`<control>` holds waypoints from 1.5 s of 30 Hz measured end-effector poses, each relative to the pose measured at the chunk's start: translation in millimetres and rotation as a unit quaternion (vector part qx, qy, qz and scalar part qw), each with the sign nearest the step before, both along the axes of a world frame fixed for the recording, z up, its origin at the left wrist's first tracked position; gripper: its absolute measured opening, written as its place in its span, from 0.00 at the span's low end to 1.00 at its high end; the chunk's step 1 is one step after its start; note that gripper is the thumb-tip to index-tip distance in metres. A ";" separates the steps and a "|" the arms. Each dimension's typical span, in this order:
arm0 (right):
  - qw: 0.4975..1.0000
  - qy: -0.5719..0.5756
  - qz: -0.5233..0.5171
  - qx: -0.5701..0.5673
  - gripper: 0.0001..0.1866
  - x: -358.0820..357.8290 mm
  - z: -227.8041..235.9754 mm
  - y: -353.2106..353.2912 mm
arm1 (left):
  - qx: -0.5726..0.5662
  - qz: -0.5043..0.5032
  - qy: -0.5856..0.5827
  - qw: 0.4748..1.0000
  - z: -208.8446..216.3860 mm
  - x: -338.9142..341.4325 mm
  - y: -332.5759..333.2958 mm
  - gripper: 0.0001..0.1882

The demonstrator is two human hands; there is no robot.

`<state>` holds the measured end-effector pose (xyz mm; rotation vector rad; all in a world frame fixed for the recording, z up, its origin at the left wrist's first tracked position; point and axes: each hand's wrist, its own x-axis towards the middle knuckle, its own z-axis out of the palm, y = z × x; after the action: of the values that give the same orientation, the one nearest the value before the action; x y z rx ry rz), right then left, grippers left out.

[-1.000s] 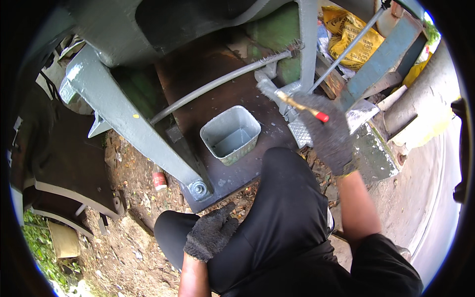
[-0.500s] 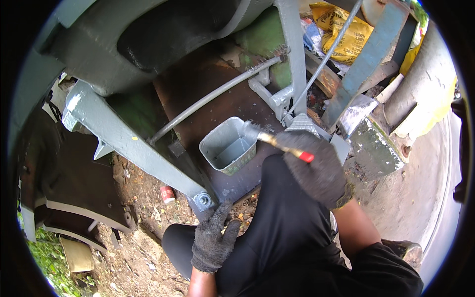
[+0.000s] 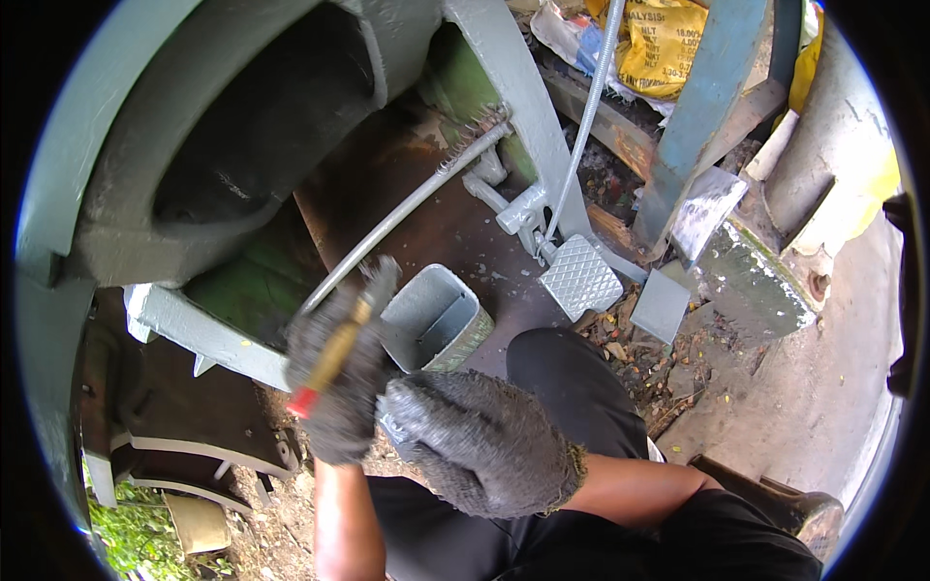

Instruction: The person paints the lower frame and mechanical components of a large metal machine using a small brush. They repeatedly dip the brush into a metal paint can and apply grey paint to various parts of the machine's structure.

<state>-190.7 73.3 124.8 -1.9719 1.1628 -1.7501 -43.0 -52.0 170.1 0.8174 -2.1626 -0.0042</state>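
Note:
A paintbrush [image 3: 339, 353] with a tan handle, red end and grey, paint-wet bristles lies across my gloved left hand [image 3: 325, 407], which is closed on it. Just right of that, my gloved right hand [image 3: 480, 441] has its fingers curled together over the lower end of the grey metal frame [image 3: 228, 344]. Grey paint smears its fingertips, and whatever they grip is mostly hidden. Behind both hands stands an open rectangular tub [image 3: 475, 334], with grey paint coating its inside. Both gloves are dark knit, and the left one is blurred by motion.
A grey rod [image 3: 407, 211] crosses above the brown metal plate [image 3: 504, 261]. To the right are a grey tread pedal [image 3: 581, 278] and a flat grey plate [image 3: 662, 305]. Beyond lie a yellow sack [image 3: 664, 44] and a chipped green metal block [image 3: 746, 286].
The paintbrush has passed from my right hand to my left. My right hand has come down and left, beside my left hand, which has risen. The view has shifted.

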 end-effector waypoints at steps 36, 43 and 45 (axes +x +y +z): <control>0.857 -0.097 0.222 0.456 0.18 21.1 -138.1 -85.3 | 0.517 -0.070 0.243 0.818 -59.8 -177.8 -335.6 0.14; 0.854 -0.100 0.229 0.456 0.15 22.8 -143.6 -83.1 | 0.581 -0.126 0.173 0.786 -39.0 -182.5 -304.1 0.17; 0.860 -0.111 0.235 0.440 0.15 23.8 -145.6 -82.4 | 0.531 -0.051 0.079 0.842 -38.9 -195.3 -309.8 0.19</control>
<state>-166.9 -9.1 -20.8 -1.2864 1.0093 -0.8975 -238.2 -361.8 131.2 1.2149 -1.9331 -1.3768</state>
